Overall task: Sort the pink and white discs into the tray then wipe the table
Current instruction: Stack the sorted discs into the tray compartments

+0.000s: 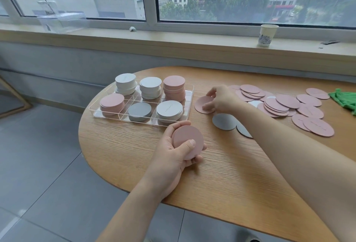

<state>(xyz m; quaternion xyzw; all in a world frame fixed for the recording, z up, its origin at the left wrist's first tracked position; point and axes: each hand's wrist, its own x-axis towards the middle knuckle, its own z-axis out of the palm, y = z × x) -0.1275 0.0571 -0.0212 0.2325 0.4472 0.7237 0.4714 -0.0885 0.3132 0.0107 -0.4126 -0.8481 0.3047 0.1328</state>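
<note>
Clear acrylic, the six-compartment tray (187,105) sits near the left end of the oval wooden table (221,174), already stacked with pink and white discs sorted by colour. Just in front of it my left hand (173,151) curls round a small stack of pink round discs (187,142), thumb on top, presumably gathering a batch to drop in at once. Beside the tray's right edge my right hand (219,100) pinches a single pink disc (202,104) off the tabletop. Toward the right edge lie the scattered pink discs (285,105), then the crumpled green cloth (344,99), waiting for wiping.
</note>
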